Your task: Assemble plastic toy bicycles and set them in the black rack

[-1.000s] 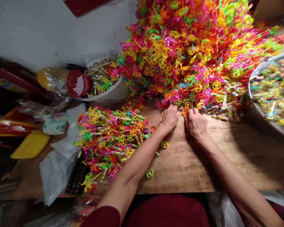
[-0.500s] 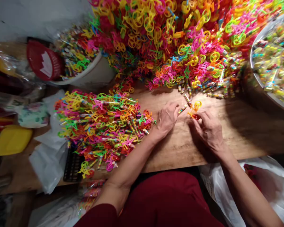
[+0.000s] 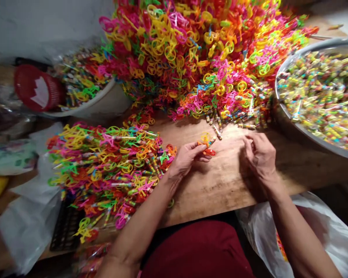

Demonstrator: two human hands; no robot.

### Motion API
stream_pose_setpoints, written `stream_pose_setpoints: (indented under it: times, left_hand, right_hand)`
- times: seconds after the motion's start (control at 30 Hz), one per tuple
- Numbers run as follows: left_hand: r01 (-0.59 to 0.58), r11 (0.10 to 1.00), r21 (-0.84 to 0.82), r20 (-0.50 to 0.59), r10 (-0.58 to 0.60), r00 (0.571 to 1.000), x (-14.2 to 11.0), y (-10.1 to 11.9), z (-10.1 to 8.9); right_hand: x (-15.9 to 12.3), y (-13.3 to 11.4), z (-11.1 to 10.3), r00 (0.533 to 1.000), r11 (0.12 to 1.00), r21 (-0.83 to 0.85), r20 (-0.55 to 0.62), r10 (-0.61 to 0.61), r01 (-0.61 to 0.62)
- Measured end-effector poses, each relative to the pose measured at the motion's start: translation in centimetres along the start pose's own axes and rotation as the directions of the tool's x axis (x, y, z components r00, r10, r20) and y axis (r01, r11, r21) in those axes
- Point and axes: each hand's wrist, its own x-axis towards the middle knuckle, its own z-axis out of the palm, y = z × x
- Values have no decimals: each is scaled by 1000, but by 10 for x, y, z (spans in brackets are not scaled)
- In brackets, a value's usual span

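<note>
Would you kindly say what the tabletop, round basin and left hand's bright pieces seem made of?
Tabletop: probably wood, smooth; brown, grain-like streaks. Round basin: likely metal, shiny; rim gleams. Bright pieces in left hand: perhaps glossy plastic; vivid red, yellow.

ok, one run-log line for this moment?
left hand: holding small plastic toy pieces | right hand: curled, contents unclear | wooden tabletop: toy heap beyond both hands

Apparently a workshop; wooden worktable [image 3: 214, 183], heaped plastic pieces [image 3: 174, 50]
</note>
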Motion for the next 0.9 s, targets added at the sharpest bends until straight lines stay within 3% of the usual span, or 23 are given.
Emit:
stream_pose_setpoints:
  times: [0.07,0.17,0.23,0.3,0.4,0.47,0.5,0.57,0.63,0.73,0.9]
  left_hand:
    - [19,997,-71,9,-18,1000,-2,3,-2]
    - [38,992,-120,-2,-39,999,-6,5,-5]
    - [37,990,-137,-20,-40,999,-8,4,-11]
    - [30,987,-158,-18,-34,999,-12,2,-17]
    - [44,980,-193,31,-39,999,-18,-2,-23]
    - [79,975,-207,71,-66,995,-22,-4,-22]
    - [101,972,-212,88,-83,993,-24,-5,-21]
    - [140,966,-219,122,-116,986,-27,-6,-18]
    - [165,963,-214,158,-133,978,-30,-8,-17]
    - [159,970,-183,204,-120,972,-35,-11,-19]
    - [134,980,-148,255,-94,962,-42,-18,-25]
  right_hand:
    - [19,15,2,998,984,-175,29,49,-43]
    - [42,28,12,972,926,-369,176,157,-83]
    - [48,34,18,952,900,-428,234,199,-83]
    - [47,35,20,960,899,-433,218,177,-68]
    - [35,20,15,993,968,-247,98,57,-31]
    - [21,-6,10,998,998,44,36,45,-46]
    - [14,-21,8,993,971,213,58,102,-112]
    - [1,-52,8,965,798,543,163,206,-262]
    - [-10,-74,10,933,608,709,292,209,-358]
    - [-22,-82,12,912,491,771,380,155,-405]
    - [-37,-74,8,922,525,773,381,65,-356]
